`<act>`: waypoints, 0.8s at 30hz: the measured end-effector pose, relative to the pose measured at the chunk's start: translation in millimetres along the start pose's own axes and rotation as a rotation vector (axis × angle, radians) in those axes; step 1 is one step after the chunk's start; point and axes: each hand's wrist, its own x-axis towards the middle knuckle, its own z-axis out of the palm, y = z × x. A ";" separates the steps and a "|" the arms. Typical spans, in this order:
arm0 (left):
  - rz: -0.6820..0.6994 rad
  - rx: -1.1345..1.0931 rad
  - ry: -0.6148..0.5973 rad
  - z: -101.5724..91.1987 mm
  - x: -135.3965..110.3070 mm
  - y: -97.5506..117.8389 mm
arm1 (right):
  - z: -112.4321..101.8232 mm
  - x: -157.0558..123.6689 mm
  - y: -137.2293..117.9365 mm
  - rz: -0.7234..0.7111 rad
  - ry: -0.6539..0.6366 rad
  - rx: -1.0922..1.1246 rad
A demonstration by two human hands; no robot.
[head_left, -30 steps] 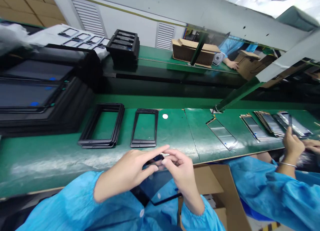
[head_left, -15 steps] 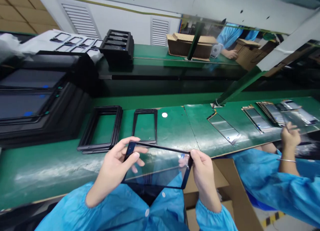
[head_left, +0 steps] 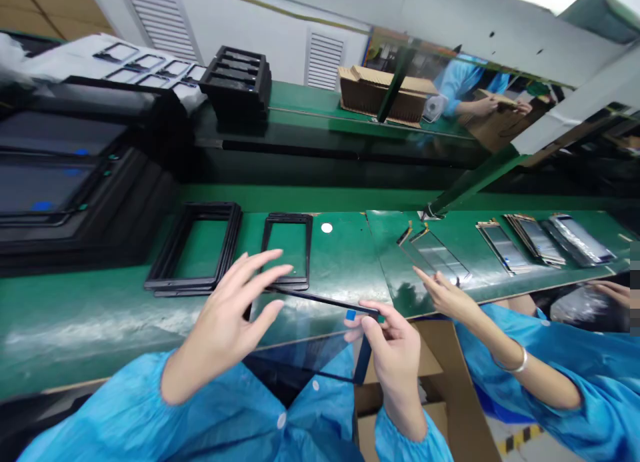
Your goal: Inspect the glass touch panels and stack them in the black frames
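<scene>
My right hand (head_left: 395, 352) pinches the right corner of a clear glass panel with a black border (head_left: 305, 349), thumb in front and fingers behind. The panel is tilted in front of my chest, over the bench's front edge. Beside the pinching fingers shows a small blue tab (head_left: 351, 315). At the panel's left end, my left hand (head_left: 225, 315) has its fingers spread and hides that corner; whether it still touches the panel is unclear. Just beyond the panel lies a small stack of black frames (head_left: 309, 255).
Larger black frames (head_left: 230, 249) lie stacked to the left, beside tall piled black trays (head_left: 140, 209). A co-worker's hand (head_left: 445, 295) reaches over thin glass panels (head_left: 440, 252) on the right. More panels (head_left: 505, 245) lie beyond. An open carton (head_left: 450, 389) stands below the bench.
My left hand has loosened from the panel's left corner and its fingers have spread. The co-worker's hand has moved left, and a second thin panel now lies near it.
</scene>
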 end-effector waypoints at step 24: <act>-0.538 -0.718 -0.389 17.9 -1.5 19.4 | 4.9 14.1 15.0 0.157 -0.111 0.131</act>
